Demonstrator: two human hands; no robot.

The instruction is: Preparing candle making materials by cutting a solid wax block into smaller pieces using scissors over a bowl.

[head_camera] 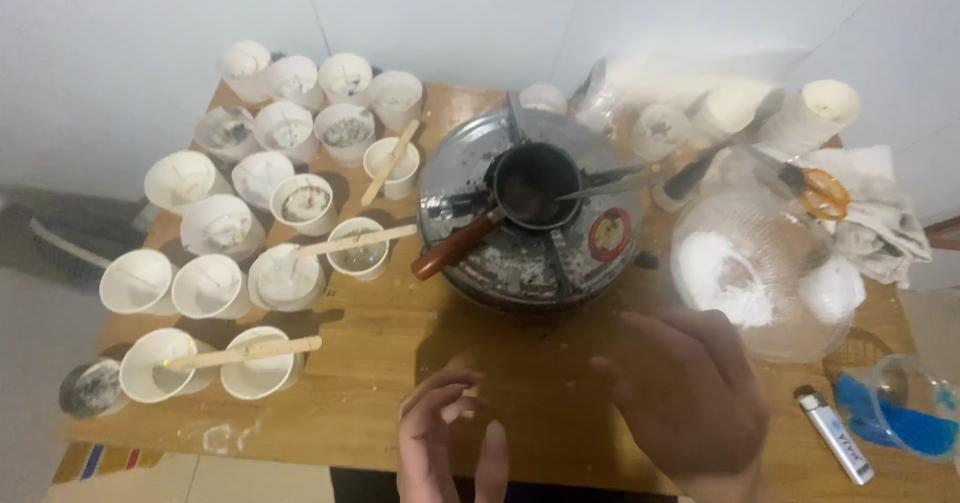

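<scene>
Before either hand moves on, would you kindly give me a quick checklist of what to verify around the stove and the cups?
1. Left hand empty: ok.
2. Right hand empty, fingers spread: ok.
3. Small pot seated on the stove: ok.
4. Pot handle within reach, unobstructed: ok.
5. Heat on or off: cannot tell.
6. Paper cups upright, some bridged by wooden sticks: ok.
</scene>
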